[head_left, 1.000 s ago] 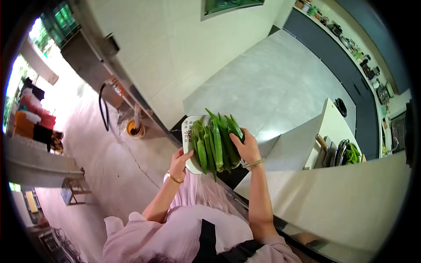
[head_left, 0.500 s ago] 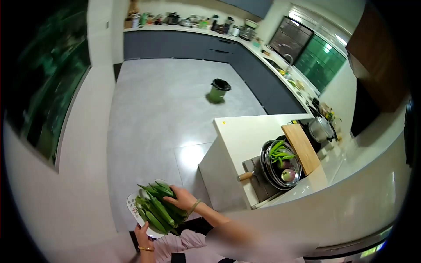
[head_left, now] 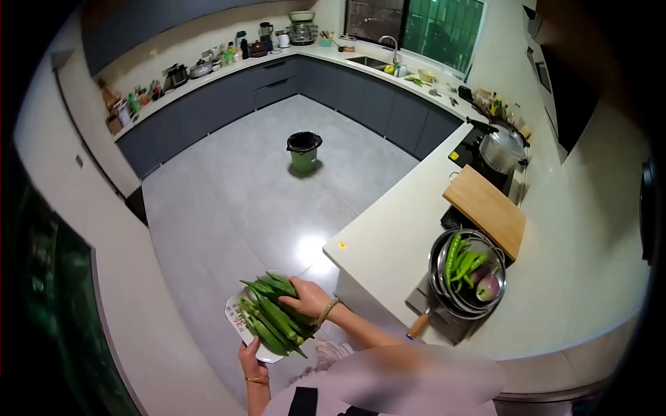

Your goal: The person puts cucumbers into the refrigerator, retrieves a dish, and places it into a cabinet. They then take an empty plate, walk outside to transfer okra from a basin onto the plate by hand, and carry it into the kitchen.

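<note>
My left hand (head_left: 252, 359) grips the near edge of a white plate (head_left: 234, 305) with a printed pattern, its thumb over the rim. The plate carries a heap of long green okra (head_left: 274, 315), some of it sticking out past the edge. From the other side, my right hand (head_left: 310, 301) is closed over the okra at the right, thumb lying across the pods. Its other fingers are partly hidden. I hold the plate in the air, left of the counter's corner.
On the white counter (head_left: 378, 229) at right are metal bowls (head_left: 433, 267) with green peppers (head_left: 461, 260) and eggplant-like purple vegetables (head_left: 488, 287), a cutting board (head_left: 489, 208) and a pot (head_left: 502, 150) on the stove. A green bin (head_left: 304, 158) stands on the floor. Cabinets line the back.
My view has swung left and moved closer to the counter. The plate of okra has come along in my hands, my right hand still over the pods.
</note>
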Action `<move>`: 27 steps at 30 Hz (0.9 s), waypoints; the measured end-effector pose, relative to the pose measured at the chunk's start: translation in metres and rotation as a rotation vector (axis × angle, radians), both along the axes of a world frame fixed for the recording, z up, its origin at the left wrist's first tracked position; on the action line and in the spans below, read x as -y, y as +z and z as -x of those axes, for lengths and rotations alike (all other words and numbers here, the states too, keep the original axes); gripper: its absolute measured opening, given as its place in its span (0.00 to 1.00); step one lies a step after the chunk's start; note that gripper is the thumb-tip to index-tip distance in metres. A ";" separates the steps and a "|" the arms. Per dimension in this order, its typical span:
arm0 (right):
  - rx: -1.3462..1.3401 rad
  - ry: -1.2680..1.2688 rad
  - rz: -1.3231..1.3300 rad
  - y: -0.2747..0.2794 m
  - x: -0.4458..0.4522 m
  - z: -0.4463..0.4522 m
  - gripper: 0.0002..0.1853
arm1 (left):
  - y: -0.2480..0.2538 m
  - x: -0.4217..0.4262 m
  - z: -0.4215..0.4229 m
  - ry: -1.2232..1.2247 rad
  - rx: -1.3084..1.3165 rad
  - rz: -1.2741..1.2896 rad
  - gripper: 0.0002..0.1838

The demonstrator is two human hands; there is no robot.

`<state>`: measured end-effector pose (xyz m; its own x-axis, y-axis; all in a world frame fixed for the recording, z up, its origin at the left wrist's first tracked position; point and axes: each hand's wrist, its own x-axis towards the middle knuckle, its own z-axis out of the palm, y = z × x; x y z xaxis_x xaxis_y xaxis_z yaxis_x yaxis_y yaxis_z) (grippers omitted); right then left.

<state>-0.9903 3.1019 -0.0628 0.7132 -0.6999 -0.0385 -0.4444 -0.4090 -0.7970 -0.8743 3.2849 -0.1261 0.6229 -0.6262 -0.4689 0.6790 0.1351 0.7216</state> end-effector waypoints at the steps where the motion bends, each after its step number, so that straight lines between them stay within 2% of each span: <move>1: 0.023 -0.007 0.005 0.003 0.020 -0.014 0.24 | 0.007 0.020 -0.014 -0.006 0.013 -0.003 0.17; 6: 0.124 -0.010 -0.009 0.022 0.106 -0.073 0.22 | 0.021 0.110 -0.083 -0.052 0.064 0.025 0.17; 10: 0.173 -0.089 0.009 -0.001 0.176 -0.119 0.23 | 0.003 0.189 -0.143 -0.107 0.044 0.017 0.17; 12: 0.070 -0.145 -0.038 -0.011 0.216 -0.135 0.24 | -0.006 0.233 -0.168 -0.178 0.050 0.022 0.18; 16: 0.052 -0.260 -0.011 -0.006 0.295 -0.162 0.25 | -0.004 0.332 -0.219 -0.329 0.093 0.009 0.16; 20: 0.011 -0.415 0.060 0.012 0.361 -0.163 0.24 | 0.024 0.434 -0.238 -0.475 0.041 0.019 0.13; 22: 0.085 -0.542 0.014 0.020 0.392 -0.154 0.23 | 0.018 0.485 -0.239 -0.576 0.027 0.007 0.12; 24: 0.040 -0.633 -0.035 0.025 0.425 -0.144 0.24 | 0.009 0.534 -0.236 -0.652 0.005 0.053 0.13; 27: 0.063 -0.719 0.015 0.016 0.475 -0.122 0.25 | 0.005 0.605 -0.220 -0.738 0.022 0.059 0.13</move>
<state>-0.8685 2.6266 -0.0473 0.0763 -0.9971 0.0013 -0.5609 -0.0440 -0.8267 -0.6546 2.6799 -0.1208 0.0387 -0.9095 -0.4138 0.5935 -0.3122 0.7418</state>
